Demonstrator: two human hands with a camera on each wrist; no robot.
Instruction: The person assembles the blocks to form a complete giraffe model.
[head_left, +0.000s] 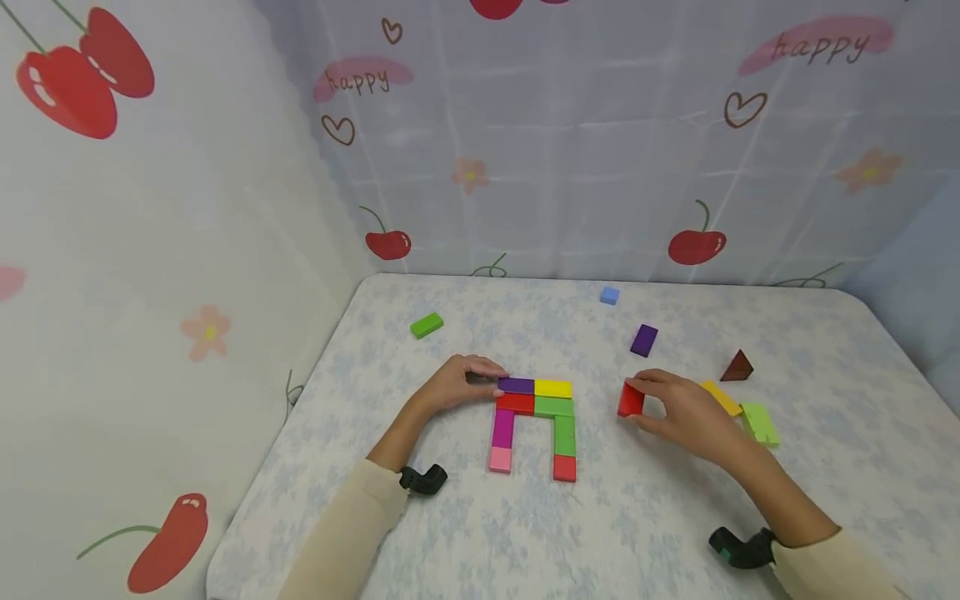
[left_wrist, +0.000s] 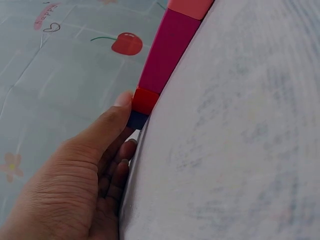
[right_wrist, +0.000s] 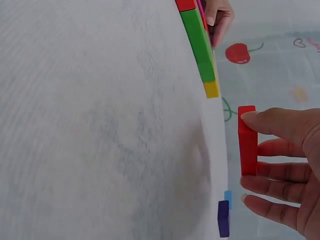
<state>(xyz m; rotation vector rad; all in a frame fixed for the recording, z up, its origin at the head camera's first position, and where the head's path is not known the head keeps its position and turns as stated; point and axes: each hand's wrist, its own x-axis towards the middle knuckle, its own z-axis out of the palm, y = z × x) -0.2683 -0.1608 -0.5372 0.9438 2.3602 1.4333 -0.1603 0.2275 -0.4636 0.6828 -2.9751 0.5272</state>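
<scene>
Eight blocks [head_left: 551, 407] lie arch-shaped on the tabletop [head_left: 457, 542]; the left hand [head_left: 456, 383] pinches their purple block [head_left: 516, 386], the right hand [head_left: 686, 412] grips a separate red block [head_left: 630, 400].

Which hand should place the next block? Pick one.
Right, probably: the right hand holds a red block, apart from the block pattern, while the left hand touches the pattern's far left corner.

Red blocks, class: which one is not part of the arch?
The red block pinched in the right hand. The other two are in the arch: one touches a purple block, one ends the leg nearer the right hand.
</scene>
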